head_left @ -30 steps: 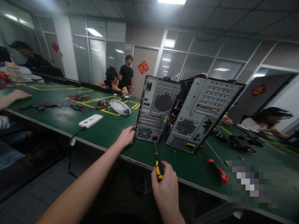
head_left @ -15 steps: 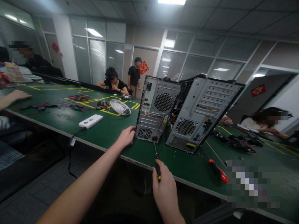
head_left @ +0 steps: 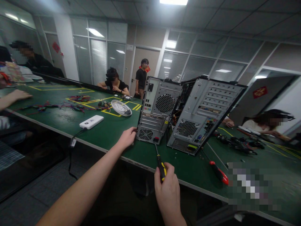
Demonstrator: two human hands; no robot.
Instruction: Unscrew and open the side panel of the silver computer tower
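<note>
In front of me a grey computer case (head_left: 150, 125) stands upright with its back panel facing me. My left hand (head_left: 128, 138) grips its lower left edge, and part of the fingers is hidden at that edge. My right hand (head_left: 167, 185) is closed around the yellow-black handle of a screwdriver (head_left: 160, 161). The screwdriver's shaft points up, with the tip at the bottom edge of the panel, just below the red switch by the power socket. Whether the tip touches a screw is too small to tell. A second computer case (head_left: 204, 103) stands tilted close on the right.
On the green table (head_left: 113, 150) lie a white power bank (head_left: 91, 122) with a cable, a clear round plastic tray (head_left: 121, 107) and red-black wire bundles (head_left: 77, 99). A red-black screwdriver (head_left: 219, 172) and black cables (head_left: 242, 145) lie at right. Several people are around the table.
My right hand has shifted slightly down and right along the screwdriver, uncovering more of its handle. My left hand stays put. The standing person in the background has moved right.
</note>
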